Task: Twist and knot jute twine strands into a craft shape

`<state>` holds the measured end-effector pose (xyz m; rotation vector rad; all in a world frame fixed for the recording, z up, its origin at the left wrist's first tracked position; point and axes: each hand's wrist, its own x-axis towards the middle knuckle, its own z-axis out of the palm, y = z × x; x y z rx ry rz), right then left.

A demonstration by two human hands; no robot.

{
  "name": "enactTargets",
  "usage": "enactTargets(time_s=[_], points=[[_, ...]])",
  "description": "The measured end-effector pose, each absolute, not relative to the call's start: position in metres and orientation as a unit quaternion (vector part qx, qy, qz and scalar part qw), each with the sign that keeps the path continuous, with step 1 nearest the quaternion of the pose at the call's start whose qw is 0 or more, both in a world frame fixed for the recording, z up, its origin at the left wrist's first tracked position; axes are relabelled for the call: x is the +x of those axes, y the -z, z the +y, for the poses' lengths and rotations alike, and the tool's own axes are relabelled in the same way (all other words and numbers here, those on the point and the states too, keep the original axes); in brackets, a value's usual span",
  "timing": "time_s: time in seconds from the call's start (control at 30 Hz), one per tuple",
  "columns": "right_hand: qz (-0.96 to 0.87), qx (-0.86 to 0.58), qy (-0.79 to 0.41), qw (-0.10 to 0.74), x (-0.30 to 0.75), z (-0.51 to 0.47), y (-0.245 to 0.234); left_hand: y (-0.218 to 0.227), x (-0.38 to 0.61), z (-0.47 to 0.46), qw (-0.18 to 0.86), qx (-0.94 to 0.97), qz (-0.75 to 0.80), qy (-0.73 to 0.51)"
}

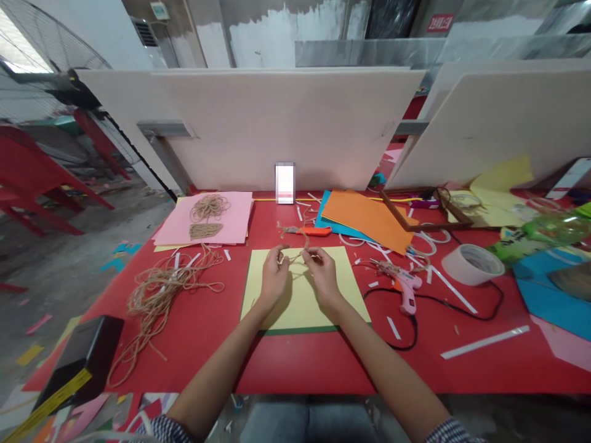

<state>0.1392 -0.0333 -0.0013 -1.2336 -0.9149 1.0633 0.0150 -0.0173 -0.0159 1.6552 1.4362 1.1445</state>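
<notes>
Both of my hands pinch a piece of thin brown twine [298, 257] above a pale yellow sheet [300, 307], which lies over a green one. My left hand [276, 274] grips the twine between thumb and fingers. Close by on the other side, my right hand [323, 275] has its thumb and fingertips closed on the same twine. A short stretch spans the gap between them, and some twine runs up beyond the fingers. Just past my hands lies an orange-handled cutter [314, 231].
Loose twine [159, 292] sprawls at left, near pink sheets [235, 215] bearing twine coils and a black box [83, 354]. Rightward lie a pink glue gun [407, 289] with its cord, a tape roll [471, 264], orange paper [364, 215] and a green bottle [521, 240]. A phone [285, 183] stands behind.
</notes>
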Motion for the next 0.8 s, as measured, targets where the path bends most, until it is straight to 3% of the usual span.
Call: enactTargets(time_s=[0.13,0.3,0.43,0.6,0.8], points=[[-0.367,-0.531,-0.49,0.586,0.138,-0.034,0.001,0.014,0.017,-0.019,0.26,0.632,0.558,-0.47],[-0.274,-0.476,-0.601,0.58,0.133,-0.038,-0.001,0.008,0.021,-0.029,0.167,0.725,0.552,-0.377],[-0.224,-0.458,-0.619,0.597,0.135,-0.036,-0.001,0.007,0.02,-0.029,0.135,0.739,0.569,-0.334],[-0.214,-0.488,-0.578,0.619,0.142,-0.029,-0.001,0.007,0.019,-0.026,0.159,0.729,0.567,-0.349],[-0.259,-0.506,-0.529,0.631,0.152,-0.021,0.007,0.008,0.002,-0.013,0.277,0.674,0.565,-0.386]])
